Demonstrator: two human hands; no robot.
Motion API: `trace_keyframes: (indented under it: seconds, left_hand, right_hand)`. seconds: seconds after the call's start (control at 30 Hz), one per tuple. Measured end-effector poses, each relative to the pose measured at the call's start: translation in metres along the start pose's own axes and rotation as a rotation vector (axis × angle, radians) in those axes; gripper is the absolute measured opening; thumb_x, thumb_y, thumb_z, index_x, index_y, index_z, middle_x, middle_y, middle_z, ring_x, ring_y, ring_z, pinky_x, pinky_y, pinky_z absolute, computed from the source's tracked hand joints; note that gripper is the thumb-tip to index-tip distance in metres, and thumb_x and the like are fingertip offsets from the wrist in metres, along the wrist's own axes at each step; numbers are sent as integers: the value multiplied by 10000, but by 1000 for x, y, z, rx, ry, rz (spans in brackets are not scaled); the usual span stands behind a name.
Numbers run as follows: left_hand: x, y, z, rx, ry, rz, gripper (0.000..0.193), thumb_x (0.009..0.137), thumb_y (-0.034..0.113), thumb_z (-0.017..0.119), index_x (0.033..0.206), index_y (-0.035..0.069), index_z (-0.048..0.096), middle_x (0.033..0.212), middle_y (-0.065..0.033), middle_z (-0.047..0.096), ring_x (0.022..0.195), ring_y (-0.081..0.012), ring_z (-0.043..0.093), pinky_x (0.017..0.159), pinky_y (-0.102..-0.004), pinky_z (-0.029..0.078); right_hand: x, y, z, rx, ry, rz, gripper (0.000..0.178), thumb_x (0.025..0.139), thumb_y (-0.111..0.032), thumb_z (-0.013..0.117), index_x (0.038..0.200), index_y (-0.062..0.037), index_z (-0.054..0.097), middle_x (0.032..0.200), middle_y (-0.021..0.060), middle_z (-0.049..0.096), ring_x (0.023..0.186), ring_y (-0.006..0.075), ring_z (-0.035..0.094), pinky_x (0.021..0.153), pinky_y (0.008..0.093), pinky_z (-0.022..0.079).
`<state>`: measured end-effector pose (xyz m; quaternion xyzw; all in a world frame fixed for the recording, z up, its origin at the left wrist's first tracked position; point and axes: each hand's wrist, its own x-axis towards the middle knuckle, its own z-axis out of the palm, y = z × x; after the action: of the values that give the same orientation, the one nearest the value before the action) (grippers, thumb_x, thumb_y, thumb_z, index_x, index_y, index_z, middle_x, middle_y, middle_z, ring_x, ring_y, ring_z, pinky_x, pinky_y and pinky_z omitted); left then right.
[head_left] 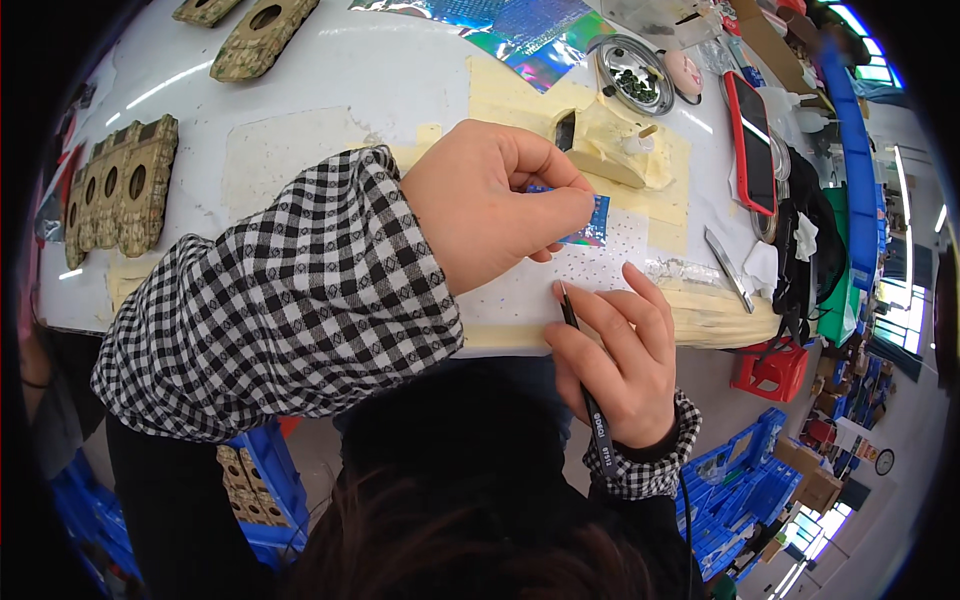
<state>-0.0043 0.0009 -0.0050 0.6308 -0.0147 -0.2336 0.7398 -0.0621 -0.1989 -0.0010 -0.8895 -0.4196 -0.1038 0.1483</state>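
My left hand [500,205], in a black-and-white checked sleeve, is closed, its thumb and fingers pinched together at a small shiny blue holographic sheet [598,225]. Part of that sheet is hidden behind the fingers. Lower and to the right, my right hand [625,360] holds black tweezers [590,395], their thin tip pointing up toward the white work surface [500,300]. Tiny dark specks [590,266] are scattered over that surface between my two hands. Just beyond the sheet sits a block wrapped in cream tape [605,150], with a small white nub on top.
Camouflage-patterned plastic parts [125,190] with round holes lie at left. Larger holographic sheets [530,40] are at the back. A round dish [635,75] holds small dark pieces. A red-cased phone [750,140] and a slim metal tool [729,268] lie right; a red stool [770,372] stands below.
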Motion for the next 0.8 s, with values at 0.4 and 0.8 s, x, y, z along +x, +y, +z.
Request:
trace_keyframes:
  seconds: [0.4, 0.8]
  left_hand:
    - [1, 0, 0, 35, -17, -12, 244, 877, 200, 644, 961, -29, 634, 780, -41, 635, 668, -75, 569, 620, -215, 480]
    - [1, -1, -2, -25, -55, -17, 218, 880, 188, 638, 941, -22, 636, 795, -34, 648, 672, -67, 570, 618, -209, 473]
  right_hand:
    - [-8, -1, -9, 245, 318, 169, 105, 859, -161, 588, 930, -86, 608, 1018, 135, 687, 936, 269, 585, 962, 474, 415]
    - [12, 8, 13, 223, 366, 157, 138, 839, -93, 619, 973, -60, 632, 1046, 152, 677, 929, 255, 601, 964, 450, 408]
